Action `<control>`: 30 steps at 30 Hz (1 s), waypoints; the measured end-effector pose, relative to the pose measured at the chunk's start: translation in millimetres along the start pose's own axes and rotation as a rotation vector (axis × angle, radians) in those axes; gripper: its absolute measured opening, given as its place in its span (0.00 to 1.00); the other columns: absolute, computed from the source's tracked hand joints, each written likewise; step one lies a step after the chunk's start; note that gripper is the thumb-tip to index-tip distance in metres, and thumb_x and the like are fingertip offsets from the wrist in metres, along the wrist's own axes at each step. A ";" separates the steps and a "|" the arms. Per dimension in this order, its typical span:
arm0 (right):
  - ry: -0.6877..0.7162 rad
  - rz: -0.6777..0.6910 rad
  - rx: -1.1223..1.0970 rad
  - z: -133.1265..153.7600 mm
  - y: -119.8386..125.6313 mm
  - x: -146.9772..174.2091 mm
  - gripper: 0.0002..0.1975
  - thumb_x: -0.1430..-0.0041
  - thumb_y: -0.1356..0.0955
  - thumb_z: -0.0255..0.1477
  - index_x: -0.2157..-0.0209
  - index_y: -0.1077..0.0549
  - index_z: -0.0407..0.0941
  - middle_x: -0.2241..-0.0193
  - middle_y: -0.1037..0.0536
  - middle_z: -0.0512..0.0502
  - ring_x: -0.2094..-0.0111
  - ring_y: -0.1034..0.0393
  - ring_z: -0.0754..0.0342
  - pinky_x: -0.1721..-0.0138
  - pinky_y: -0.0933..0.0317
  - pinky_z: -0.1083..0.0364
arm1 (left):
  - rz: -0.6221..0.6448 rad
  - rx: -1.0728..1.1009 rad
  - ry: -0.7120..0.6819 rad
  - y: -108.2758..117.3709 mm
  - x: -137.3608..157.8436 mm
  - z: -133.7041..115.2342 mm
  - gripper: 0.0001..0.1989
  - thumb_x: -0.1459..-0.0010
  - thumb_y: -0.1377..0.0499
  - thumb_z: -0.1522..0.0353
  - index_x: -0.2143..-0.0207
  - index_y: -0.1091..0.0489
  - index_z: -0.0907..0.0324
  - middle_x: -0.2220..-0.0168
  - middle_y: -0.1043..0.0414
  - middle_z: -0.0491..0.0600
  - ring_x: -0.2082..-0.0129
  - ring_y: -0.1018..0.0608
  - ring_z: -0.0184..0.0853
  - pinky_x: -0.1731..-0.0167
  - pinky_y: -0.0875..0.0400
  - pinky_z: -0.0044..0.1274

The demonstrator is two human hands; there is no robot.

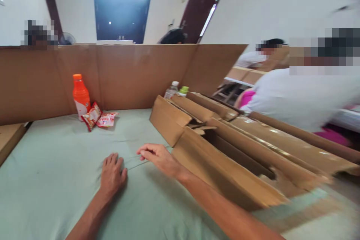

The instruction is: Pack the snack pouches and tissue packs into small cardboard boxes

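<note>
My left hand (113,174) lies palm down on a pale green cloth (56,172), its fingers flat and slightly bent. To its right, my right hand (159,156) is just above the cloth with thumb and index finger pinched together. What the pinch holds, if anything, is too small to make out. A thin dark line (137,165), a thread or a crease in the cloth, runs between the two hands. Beyond them stand an orange bottle (81,95) and, leaning at its foot, a red snack packet (92,116). Another red and white packet (107,119) lies flat beside it.
Open cardboard boxes (225,176) line the right side, close to my right forearm. A tall cardboard panel (126,77) closes off the back. A clear bottle (171,90) and a green-capped bottle (183,90) stand behind the boxes. A person in white (303,97) sits at the right.
</note>
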State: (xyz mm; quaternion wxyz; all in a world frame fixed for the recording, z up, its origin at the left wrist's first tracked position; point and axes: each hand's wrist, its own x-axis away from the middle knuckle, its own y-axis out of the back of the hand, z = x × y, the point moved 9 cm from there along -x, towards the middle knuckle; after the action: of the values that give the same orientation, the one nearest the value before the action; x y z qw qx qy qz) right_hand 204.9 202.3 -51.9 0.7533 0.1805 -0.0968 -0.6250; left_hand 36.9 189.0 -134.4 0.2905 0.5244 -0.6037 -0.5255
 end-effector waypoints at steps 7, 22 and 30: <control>0.186 -0.264 0.345 59.5 124.7 94.2 0.14 0.37 0.35 0.38 0.61 0.19 0.47 0.60 0.15 0.45 0.58 0.21 0.50 0.56 0.30 0.54 | -0.086 -0.023 -0.058 2.1 -7.6 5.1 0.16 0.37 0.44 0.68 0.48 0.26 0.57 0.39 0.29 0.59 0.37 0.30 0.50 0.38 0.36 0.45; -0.004 -0.043 0.893 25.6 208.8 -21.0 0.16 0.38 0.38 0.22 0.59 0.18 0.46 0.55 0.16 0.46 0.51 0.23 0.48 0.50 0.35 0.55 | -0.113 0.014 -0.398 73.6 -87.5 -132.2 0.24 0.40 0.42 0.71 0.40 0.34 0.55 0.31 0.40 0.59 0.39 0.27 0.47 0.42 0.28 0.39; -0.048 -0.030 0.939 19.3 199.1 -26.3 0.18 0.40 0.40 0.17 0.57 0.22 0.42 0.58 0.16 0.41 0.57 0.23 0.51 0.60 0.38 0.58 | -0.026 0.134 -0.633 75.8 -193.2 -251.8 0.37 0.46 0.45 0.79 0.34 0.41 0.55 0.35 0.34 0.53 0.44 0.23 0.41 0.48 0.25 0.30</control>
State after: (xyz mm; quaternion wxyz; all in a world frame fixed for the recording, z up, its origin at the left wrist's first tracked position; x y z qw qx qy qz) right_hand 373.0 255.6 46.2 0.5786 0.4886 -0.3840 -0.5283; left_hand 293.5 279.5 45.7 0.0465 0.3607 -0.6908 -0.6249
